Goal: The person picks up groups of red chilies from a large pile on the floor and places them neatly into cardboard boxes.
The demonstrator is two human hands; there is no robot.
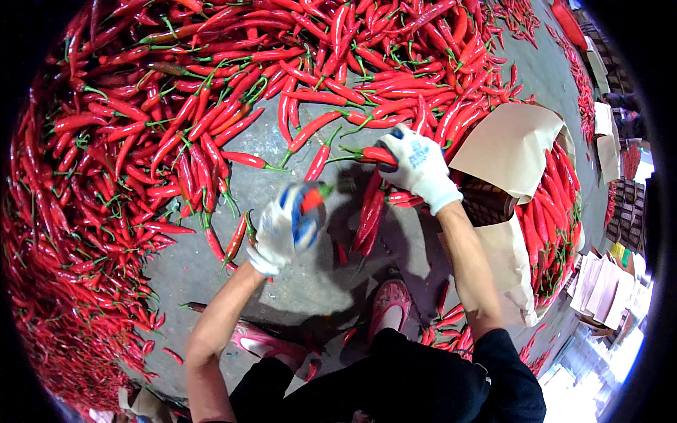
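Both hands wear white gloves with blue patches. My left hand (278,229), smeared by motion, is closed around a red chili pepper (311,200) whose green stem end sticks out. My right hand (421,168) grips red chili peppers (377,154), stems pointing left. Below it are more long chili peppers (369,215); whether they hang from the hand or lie on the floor I cannot tell. A great heap of red chili peppers (204,92) spreads ahead and to the left. Beside my right forearm stands a paper-lined container (504,151) with peppers packed in it.
My feet in pink shoes (390,304) stand on the grey concrete floor (310,278). Loose peppers (446,323) lie near the right shoe. Farther right are stacked paper sheets (603,290), dark crates (626,215) and another band of peppers (580,84).
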